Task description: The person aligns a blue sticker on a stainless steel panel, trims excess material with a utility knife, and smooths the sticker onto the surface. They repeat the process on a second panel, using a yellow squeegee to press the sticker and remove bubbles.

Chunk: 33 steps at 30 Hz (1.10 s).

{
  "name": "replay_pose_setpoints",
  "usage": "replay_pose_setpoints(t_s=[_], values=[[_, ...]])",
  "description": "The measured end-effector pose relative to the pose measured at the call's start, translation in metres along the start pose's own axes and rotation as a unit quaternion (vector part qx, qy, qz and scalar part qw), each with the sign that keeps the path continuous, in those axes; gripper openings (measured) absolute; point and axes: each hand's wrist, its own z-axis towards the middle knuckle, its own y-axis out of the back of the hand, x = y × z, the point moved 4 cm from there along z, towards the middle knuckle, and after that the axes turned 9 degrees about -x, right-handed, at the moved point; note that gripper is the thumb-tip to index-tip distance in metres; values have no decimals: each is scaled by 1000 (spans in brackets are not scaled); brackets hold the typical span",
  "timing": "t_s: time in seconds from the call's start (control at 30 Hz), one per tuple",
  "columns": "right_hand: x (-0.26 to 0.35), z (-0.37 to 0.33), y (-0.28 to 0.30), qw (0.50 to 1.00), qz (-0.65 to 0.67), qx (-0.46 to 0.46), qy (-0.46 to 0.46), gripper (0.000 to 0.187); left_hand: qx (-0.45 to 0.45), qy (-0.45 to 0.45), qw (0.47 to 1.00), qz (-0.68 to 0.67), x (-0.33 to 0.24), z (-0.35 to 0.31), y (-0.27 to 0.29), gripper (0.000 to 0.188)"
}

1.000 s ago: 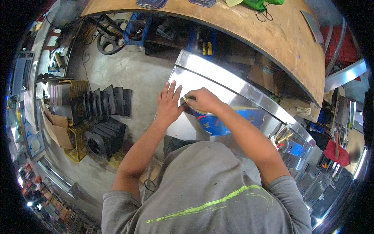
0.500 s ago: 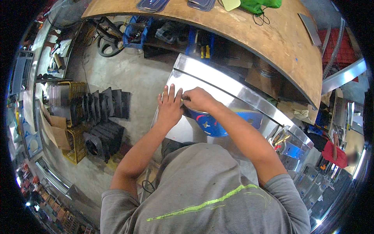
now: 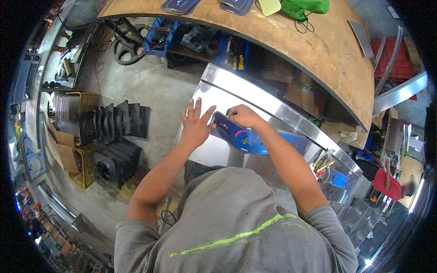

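Observation:
A blue curved panel overlay [image 3: 253, 145] with red markings and cut-outs lies along a shiny stainless steel surface [image 3: 200, 150]. My left hand [image 3: 196, 123] rests on the steel with its fingers spread, its thumb beside the overlay's dark left end. My right hand [image 3: 245, 117] is closed at the overlay's upper edge, a little right of that end. Its curled fingers hide what they grip, if anything. Beyond both hands runs the raised steel edge [image 3: 273, 107] of the same piece.
Across the back stretches a wooden table [image 3: 291, 27] holding dark blue overlays [image 3: 181, 6] and a green bag [image 3: 302, 8]. Underneath are blue bins [image 3: 160, 38]. Black moulded parts [image 3: 119, 159] and a yellow crate [image 3: 86, 169] stand left. At right, tools [image 3: 324, 166] sit on the steel.
My right hand has moved right, away from my left hand, along the overlay's upper edge. The overlay's left end now shows between them. My left thumb and forefinger are spread wider.

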Motion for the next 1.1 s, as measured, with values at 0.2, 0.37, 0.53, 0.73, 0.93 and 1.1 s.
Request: replay_pose_setpoints(t_s=[0.2,0.37,0.53,0.73,0.93,1.1], values=[[-12,3,-1,999,-25,31,5,19,-22,-30,999,-7,5,-5,-3,72],[-15,1,-1,997,-65,39,10,20,-59,-35,997,-27,4,-5,-2,70],[-9,-2,0,998,-6,27,54,23,-50,-29,998,-22,4,-4,-3,72],[1,7,-4,990,-74,66,99,29,-35,-23,999,-6,4,-3,-2,72],[-7,5,1,978,-153,116,84,36,-10,-1,1000,-14,4,-3,0,72],[-28,-10,16,966,-181,178,45,39,-6,7,1000,-25,5,-2,-4,70]])
